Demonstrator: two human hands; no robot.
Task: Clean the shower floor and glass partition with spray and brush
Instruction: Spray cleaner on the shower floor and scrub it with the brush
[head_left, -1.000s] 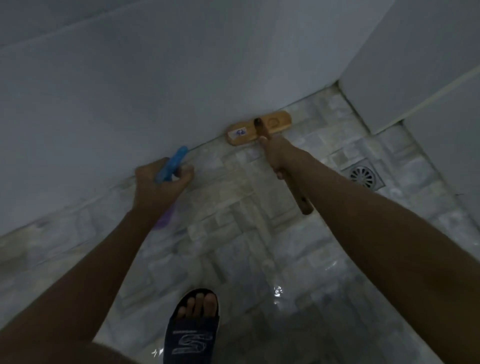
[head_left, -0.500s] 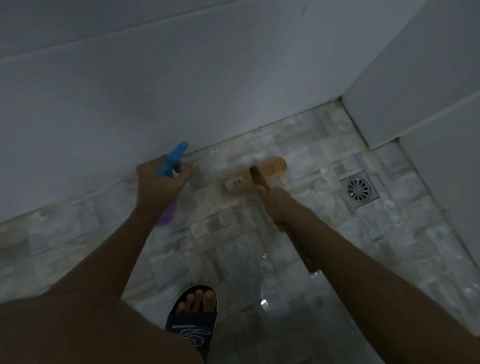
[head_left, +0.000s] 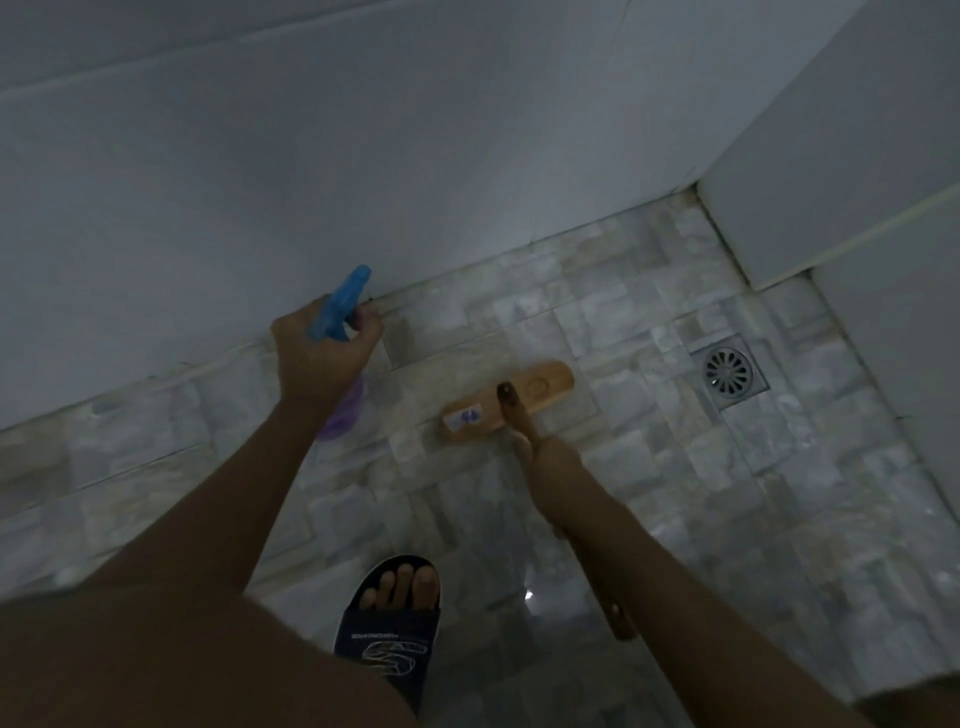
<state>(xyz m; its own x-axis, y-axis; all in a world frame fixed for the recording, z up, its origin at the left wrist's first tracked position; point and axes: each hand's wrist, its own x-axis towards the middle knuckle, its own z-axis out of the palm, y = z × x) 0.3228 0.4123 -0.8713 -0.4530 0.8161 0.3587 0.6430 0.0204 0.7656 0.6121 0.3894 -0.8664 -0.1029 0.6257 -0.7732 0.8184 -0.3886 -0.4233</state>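
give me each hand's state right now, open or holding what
Left hand: grips the spray bottle.
Right hand: grips the brush by its handle.

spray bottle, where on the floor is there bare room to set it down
Bare tiles lie between the brush and the drain, and along the base of the wall from the spray bottle to the far corner. It is crowded from the sandal up to the brush.

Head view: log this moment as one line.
left hand grips spray bottle | right hand grips brush | brush head on floor tiles | drain right of brush
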